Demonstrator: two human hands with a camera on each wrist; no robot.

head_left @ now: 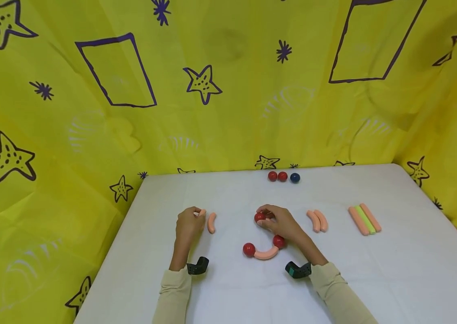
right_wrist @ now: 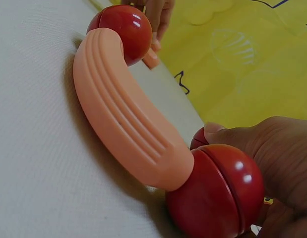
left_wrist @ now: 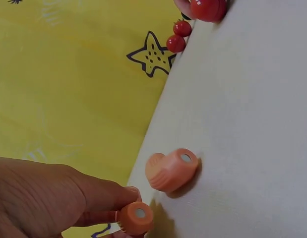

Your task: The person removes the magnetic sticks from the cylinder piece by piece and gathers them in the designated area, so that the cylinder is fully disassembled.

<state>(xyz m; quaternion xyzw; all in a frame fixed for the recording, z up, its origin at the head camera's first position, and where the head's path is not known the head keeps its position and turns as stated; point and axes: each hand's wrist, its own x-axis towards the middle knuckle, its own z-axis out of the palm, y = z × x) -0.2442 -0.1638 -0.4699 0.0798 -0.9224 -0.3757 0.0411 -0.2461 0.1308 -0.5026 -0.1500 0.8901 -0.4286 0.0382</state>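
Note:
My left hand [head_left: 189, 222] pinches a curved peach magnetic rod [left_wrist: 137, 218] between thumb and fingers; its end shows a round silvery magnet. Just right of it a second curved rod [head_left: 211, 223] lies on the table. My right hand [head_left: 279, 220] grips a red ball [head_left: 259, 217] with thumb and fingertips. In front of that hand lies a curved peach rod [head_left: 266, 253] joined to a red ball [head_left: 249, 249] at its left end and another red ball [head_left: 279, 241] at its right end. In the right wrist view, this joined piece hides part of the right hand's ball.
At the table's [head_left: 220, 288] back are two red balls [head_left: 277, 176] and a dark blue ball [head_left: 295, 178]. To the right lie two curved rods [head_left: 317, 221], then straight peach rods [head_left: 359, 220] with a green rod [head_left: 365, 219] between them. A yellow patterned cloth [head_left: 228, 121] hangs behind.

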